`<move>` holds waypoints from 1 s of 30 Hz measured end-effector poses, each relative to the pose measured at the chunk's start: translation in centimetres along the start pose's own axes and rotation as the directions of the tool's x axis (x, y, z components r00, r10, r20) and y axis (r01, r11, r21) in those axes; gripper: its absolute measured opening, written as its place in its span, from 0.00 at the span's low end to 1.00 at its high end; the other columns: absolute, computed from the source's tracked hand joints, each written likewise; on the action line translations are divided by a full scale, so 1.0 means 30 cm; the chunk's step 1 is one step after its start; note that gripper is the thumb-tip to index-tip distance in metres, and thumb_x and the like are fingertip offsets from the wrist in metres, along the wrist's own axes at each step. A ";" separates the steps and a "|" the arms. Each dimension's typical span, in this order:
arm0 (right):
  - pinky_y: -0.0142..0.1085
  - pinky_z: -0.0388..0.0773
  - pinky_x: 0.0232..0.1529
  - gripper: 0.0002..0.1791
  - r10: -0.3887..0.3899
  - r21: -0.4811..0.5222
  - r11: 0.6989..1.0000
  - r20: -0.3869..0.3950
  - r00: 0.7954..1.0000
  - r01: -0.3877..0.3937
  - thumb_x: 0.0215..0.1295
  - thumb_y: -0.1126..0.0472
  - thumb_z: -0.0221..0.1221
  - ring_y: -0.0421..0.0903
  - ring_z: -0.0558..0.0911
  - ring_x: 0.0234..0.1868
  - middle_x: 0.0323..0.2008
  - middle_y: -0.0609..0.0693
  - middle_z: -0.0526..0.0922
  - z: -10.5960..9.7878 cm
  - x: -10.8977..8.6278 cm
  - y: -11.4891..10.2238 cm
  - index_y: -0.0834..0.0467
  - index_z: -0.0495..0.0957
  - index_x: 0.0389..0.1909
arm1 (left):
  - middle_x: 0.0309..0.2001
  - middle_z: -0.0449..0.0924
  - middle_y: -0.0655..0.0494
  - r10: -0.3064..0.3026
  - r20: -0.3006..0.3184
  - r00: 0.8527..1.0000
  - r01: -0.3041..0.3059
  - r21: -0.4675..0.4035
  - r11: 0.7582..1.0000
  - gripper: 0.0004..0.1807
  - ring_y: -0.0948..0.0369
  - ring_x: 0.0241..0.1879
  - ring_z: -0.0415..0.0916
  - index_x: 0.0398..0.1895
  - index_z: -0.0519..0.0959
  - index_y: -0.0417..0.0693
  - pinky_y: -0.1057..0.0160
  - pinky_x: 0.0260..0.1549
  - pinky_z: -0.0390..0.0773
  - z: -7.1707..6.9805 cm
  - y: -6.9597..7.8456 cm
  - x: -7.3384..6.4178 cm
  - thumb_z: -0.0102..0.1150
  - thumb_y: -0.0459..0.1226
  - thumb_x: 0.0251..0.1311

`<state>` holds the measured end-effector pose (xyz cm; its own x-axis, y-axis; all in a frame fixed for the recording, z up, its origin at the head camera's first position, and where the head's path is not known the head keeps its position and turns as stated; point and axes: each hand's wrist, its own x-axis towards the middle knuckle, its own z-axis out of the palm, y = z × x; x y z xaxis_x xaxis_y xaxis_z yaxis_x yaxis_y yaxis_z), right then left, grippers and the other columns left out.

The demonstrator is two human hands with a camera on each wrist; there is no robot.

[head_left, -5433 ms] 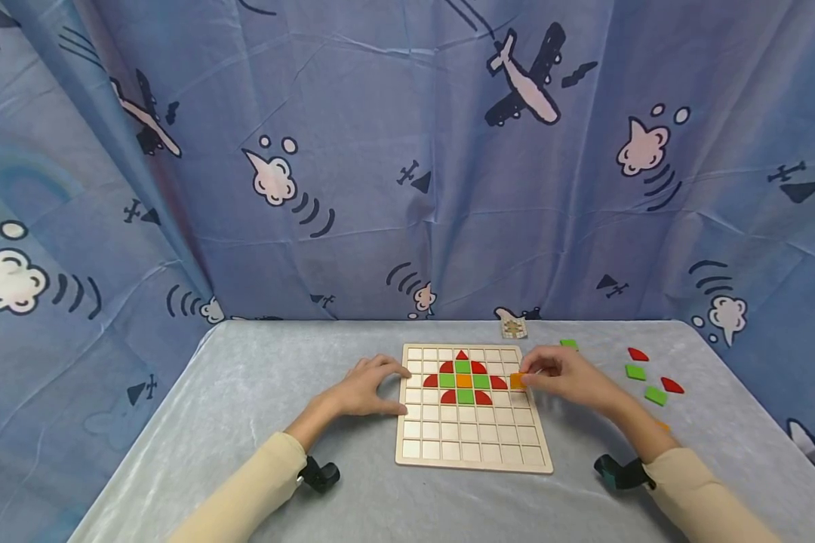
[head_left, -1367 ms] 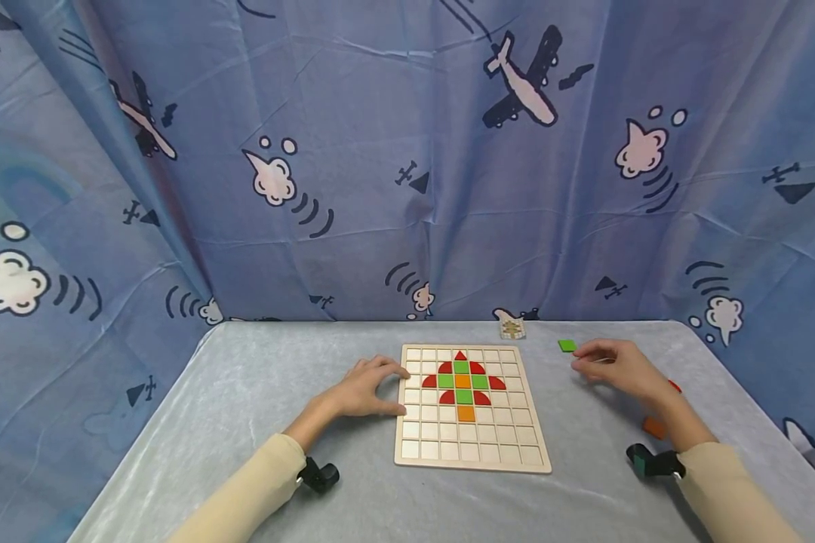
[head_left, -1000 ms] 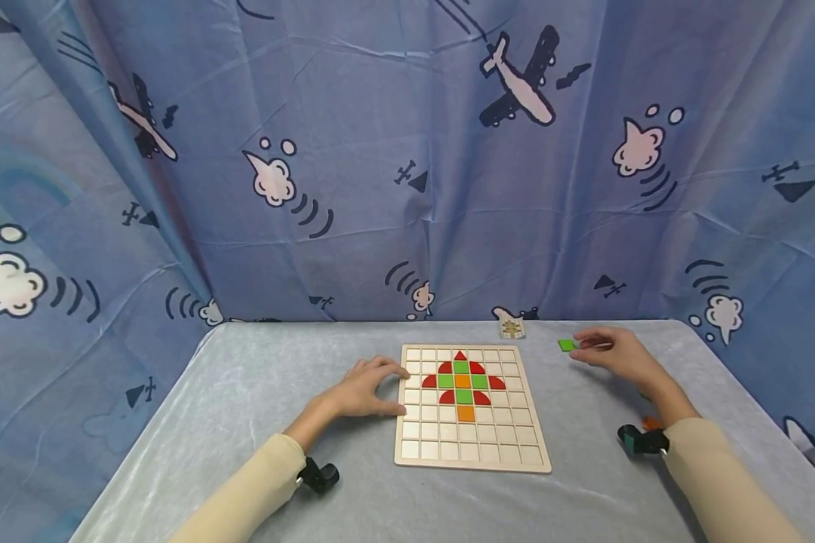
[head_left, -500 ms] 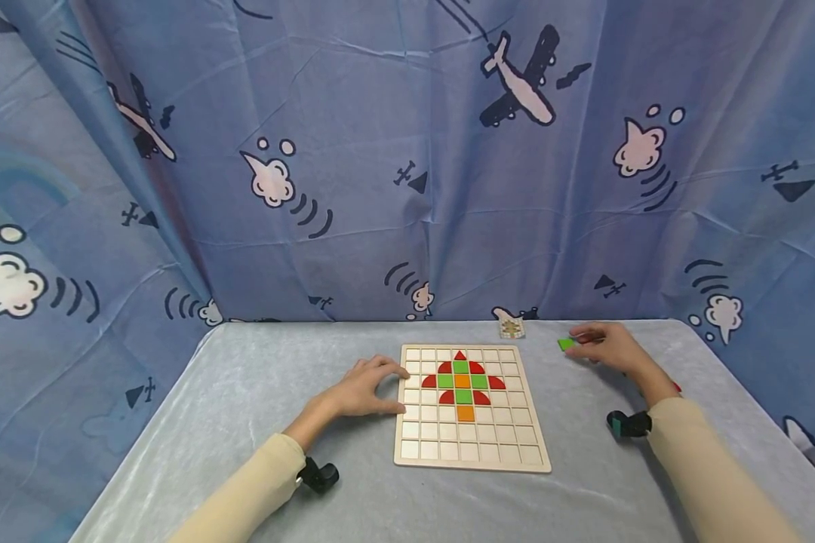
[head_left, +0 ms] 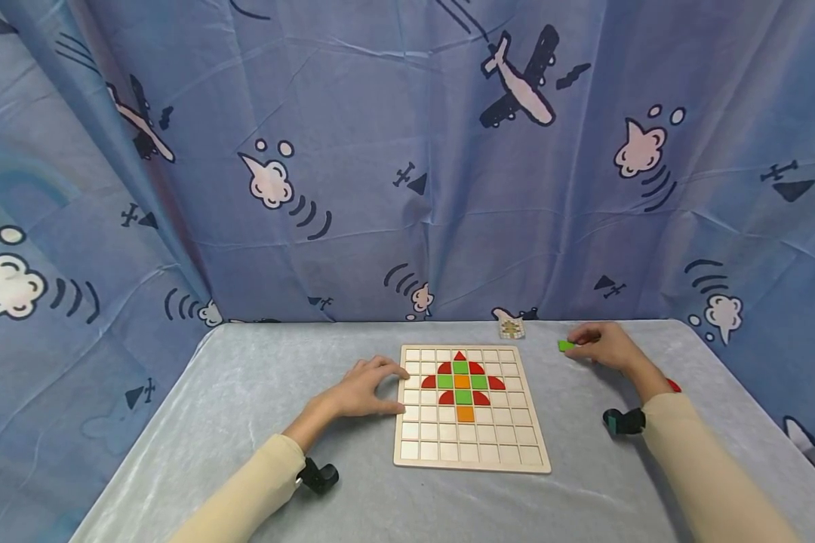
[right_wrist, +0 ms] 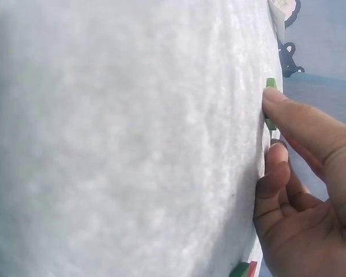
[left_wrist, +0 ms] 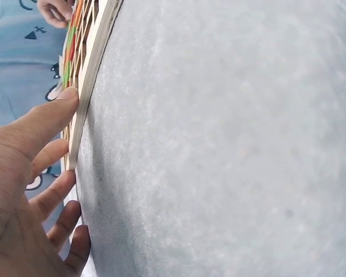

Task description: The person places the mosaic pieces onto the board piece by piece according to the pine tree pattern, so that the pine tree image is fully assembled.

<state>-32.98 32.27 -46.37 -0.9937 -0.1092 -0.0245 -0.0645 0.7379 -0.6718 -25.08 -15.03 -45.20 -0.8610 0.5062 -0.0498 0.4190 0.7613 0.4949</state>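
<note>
The left hand (head_left: 367,388) is spread out, touching the left edge of the board (head_left: 487,434), maybe so it won't slide. The right hand (head_left: 601,345) pinches a green tile (head_left: 565,345) near the back of the table (head_left: 353,513), right of the board, probably because fingertips suit something so flat.

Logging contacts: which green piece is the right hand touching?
The green square off the board, at the right hand's thumb. No finger touches the four green squares in the board's pattern or the green piece low in the right wrist view.
</note>
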 end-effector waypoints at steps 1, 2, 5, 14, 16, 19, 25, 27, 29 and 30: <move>0.35 0.75 0.31 0.23 -0.001 -0.001 1.000 0.001 1.000 0.001 0.55 0.59 0.71 0.45 0.74 0.35 0.39 0.57 0.81 0.001 0.001 0.000 0.67 0.80 0.49 | 0.67 0.68 0.55 -0.001 0.000 1.000 0.001 0.001 1.000 0.30 0.49 0.66 0.63 0.62 0.75 0.62 0.42 0.66 0.63 0.000 0.000 0.000 0.69 0.53 0.55; 0.35 0.75 0.31 0.23 -0.005 -0.002 1.000 0.004 1.000 0.005 0.56 0.59 0.71 0.45 0.74 0.35 0.39 0.58 0.81 0.001 0.002 0.000 0.67 0.80 0.49 | 0.67 0.68 0.55 -0.001 0.000 1.000 0.001 0.001 1.000 0.30 0.49 0.66 0.63 0.62 0.75 0.62 0.42 0.66 0.63 0.001 0.000 0.000 0.69 0.53 0.55; 0.35 0.74 0.32 0.23 0.004 -0.002 1.000 0.010 1.000 -0.004 0.56 0.60 0.71 0.46 0.75 0.37 0.41 0.59 0.81 0.003 0.003 -0.003 0.67 0.80 0.50 | 0.67 0.68 0.55 0.002 -0.004 1.000 -0.002 0.000 1.000 0.30 0.49 0.66 0.63 0.62 0.75 0.62 0.41 0.65 0.63 0.002 -0.001 0.000 0.69 0.54 0.55; 0.35 0.73 0.32 0.22 -0.009 -0.013 1.000 0.002 1.000 0.009 0.56 0.61 0.71 0.48 0.75 0.37 0.39 0.59 0.81 0.010 0.003 -0.002 0.68 0.80 0.48 | 0.68 0.68 0.57 0.000 -0.010 1.000 0.000 0.004 1.000 0.30 0.50 0.65 0.63 0.62 0.75 0.64 0.42 0.65 0.64 0.008 -0.006 0.002 0.69 0.55 0.55; 0.35 0.73 0.31 0.22 -0.021 -0.011 1.000 -0.007 1.000 0.021 0.55 0.61 0.71 0.47 0.75 0.37 0.39 0.60 0.81 0.012 0.001 -0.001 0.68 0.79 0.47 | 0.68 0.68 0.57 0.001 -0.010 1.000 0.000 0.005 1.000 0.31 0.50 0.65 0.63 0.63 0.74 0.64 0.42 0.66 0.64 0.009 -0.006 0.002 0.69 0.55 0.55; 0.35 0.73 0.30 0.20 -0.046 0.000 0.999 -0.019 0.999 0.046 0.54 0.63 0.71 0.47 0.76 0.36 0.39 0.62 0.82 0.013 -0.004 -0.003 0.67 0.78 0.46 | 0.68 0.68 0.57 0.000 -0.008 1.000 0.000 0.005 1.000 0.31 0.50 0.65 0.63 0.63 0.74 0.64 0.42 0.66 0.64 0.010 -0.008 0.003 0.69 0.55 0.55; 0.35 0.74 0.29 0.15 -0.079 0.005 0.997 -0.016 0.997 0.079 0.59 0.63 0.68 0.44 0.76 0.34 0.39 0.61 0.83 0.003 -0.017 -0.005 0.65 0.78 0.45 | 0.67 0.68 0.55 0.011 -0.009 1.000 -0.011 -0.001 1.000 0.31 0.49 0.65 0.63 0.63 0.75 0.62 0.42 0.65 0.64 0.007 -0.005 0.004 0.69 0.53 0.55; 0.34 0.74 0.29 0.14 -0.083 0.001 0.997 -0.013 0.996 0.083 0.60 0.62 0.67 0.43 0.77 0.34 0.40 0.60 0.84 -0.001 -0.021 -0.004 0.64 0.79 0.44 | 0.67 0.68 0.54 0.021 -0.011 1.000 -0.021 -0.003 1.000 0.30 0.48 0.65 0.63 0.62 0.75 0.60 0.42 0.65 0.64 0.005 -0.004 0.004 0.69 0.53 0.55; 0.34 0.74 0.29 0.14 -0.090 0.005 0.996 -0.008 0.996 0.090 0.61 0.62 0.66 0.42 0.77 0.34 0.40 0.60 0.84 -0.006 -0.025 -0.005 0.64 0.79 0.45 | 0.67 0.68 0.53 0.028 -0.014 1.000 -0.028 -0.006 1.000 0.30 0.48 0.65 0.64 0.62 0.75 0.59 0.42 0.65 0.64 0.004 -0.004 0.004 0.70 0.52 0.55; 0.34 0.74 0.30 0.15 -0.091 0.007 0.996 -0.006 0.996 0.091 0.62 0.61 0.66 0.42 0.78 0.34 0.40 0.60 0.84 -0.007 -0.028 -0.007 0.64 0.79 0.45 | 0.67 0.68 0.53 0.026 -0.014 1.000 -0.026 -0.008 1.000 0.30 0.48 0.65 0.64 0.62 0.75 0.59 0.42 0.65 0.64 0.004 -0.004 0.003 0.70 0.52 0.55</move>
<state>-32.16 32.36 -46.05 -0.9842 -0.1721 0.0407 -0.1539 0.7205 -0.6762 -25.18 -15.03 -45.37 -0.8536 0.5203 -0.0245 0.4393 0.7445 0.5027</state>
